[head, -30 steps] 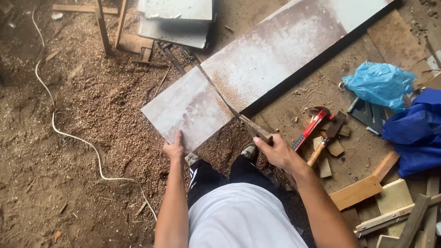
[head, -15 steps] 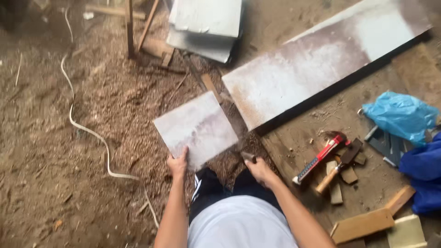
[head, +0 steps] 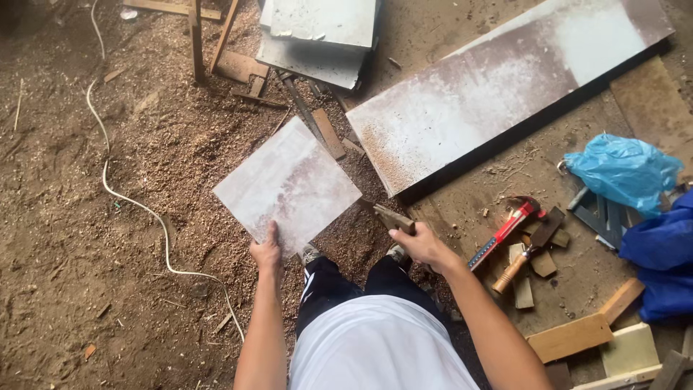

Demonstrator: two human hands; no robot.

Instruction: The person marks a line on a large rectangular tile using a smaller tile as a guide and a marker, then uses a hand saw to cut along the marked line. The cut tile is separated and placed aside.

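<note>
My left hand (head: 267, 250) grips the near edge of a small square grey-white panel (head: 289, 180) and holds it over the sawdust-covered ground. My right hand (head: 424, 245) is closed on the wooden handle of a hand saw (head: 392, 217); its blade is not clear to see. The long grey-white board (head: 505, 90) lies diagonally to the upper right, its cut end dusted with sawdust and apart from the square panel. My legs and feet show below, between both arms.
A red-handled tool (head: 507, 228), a hammer (head: 514, 266) and wood offcuts lie right of my right hand. Blue plastic bags (head: 624, 170) sit at the far right. A white cable (head: 137, 206) snakes across the left ground. Stacked panels (head: 317, 36) and wood strips lie at the top.
The square piece has come away from the long board; my left hand has pulled it left and nearer. My right hand has drawn the saw back off the board.
</note>
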